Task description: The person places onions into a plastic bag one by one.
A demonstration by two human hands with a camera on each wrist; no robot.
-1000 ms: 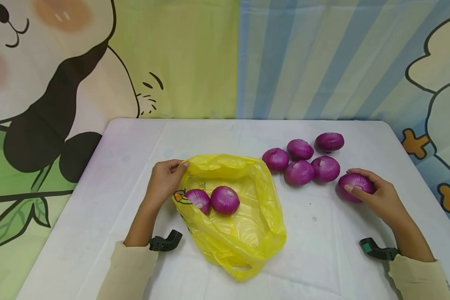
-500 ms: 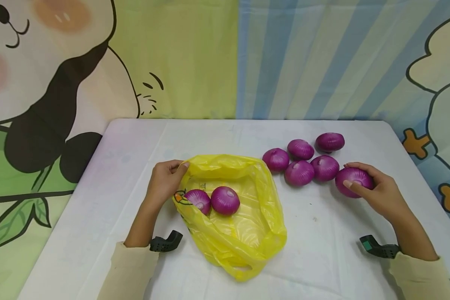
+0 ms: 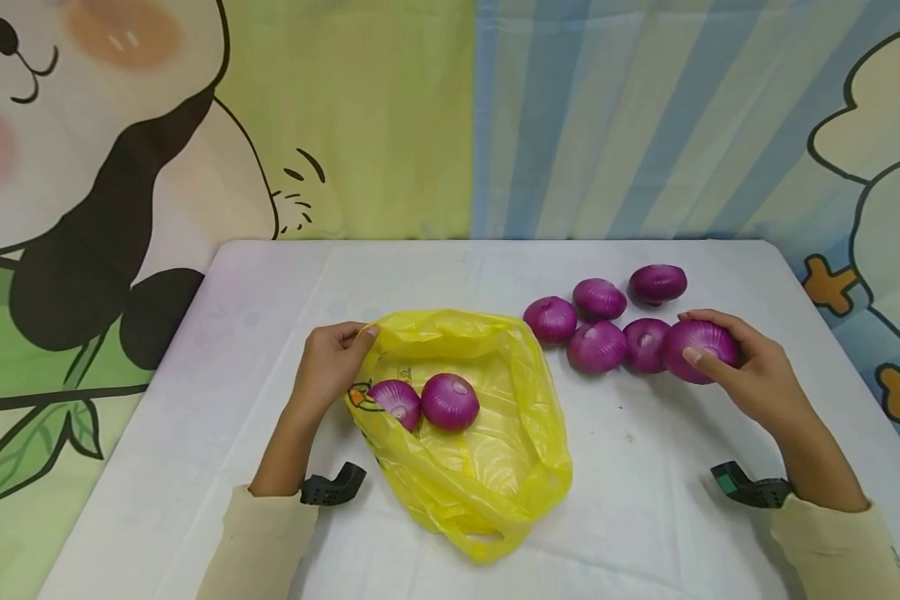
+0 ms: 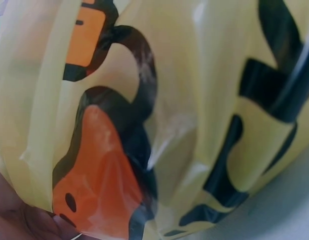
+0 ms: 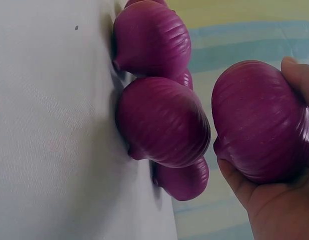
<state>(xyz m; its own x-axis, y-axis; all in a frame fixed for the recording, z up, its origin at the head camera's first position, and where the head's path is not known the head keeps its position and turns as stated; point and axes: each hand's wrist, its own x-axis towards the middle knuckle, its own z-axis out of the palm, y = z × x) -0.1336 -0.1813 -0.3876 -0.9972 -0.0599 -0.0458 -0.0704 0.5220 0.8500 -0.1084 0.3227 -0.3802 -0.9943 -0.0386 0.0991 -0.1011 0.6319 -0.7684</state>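
My left hand (image 3: 332,362) pinches the left rim of a yellow plastic bag (image 3: 521,417), which lies with its mouth spread wide. Inside, two red onions (image 3: 450,402) sit side by side toward the left. In the left wrist view the bag's printed side (image 4: 179,125) fills most of the picture, with only a bit of the fingers at the lower left. A red onion (image 5: 259,120) is gripped between the thumb and fingers of my right hand (image 3: 757,375), held up off the table. Several more red onions (image 3: 597,347) rest in a cluster just left of it.
A white-covered table (image 3: 622,500) carries everything. Behind it hangs a printed cloth (image 3: 375,117) with cartoon figures and stripes. Each wrist wears a black device (image 3: 333,485). One onion (image 3: 657,284) lies farthest back in the cluster.
My right hand has raised the onion off the table and moved it slightly back and left, toward the cluster. The onion at the cluster's near right has shifted slightly. My left hand keeps its place.
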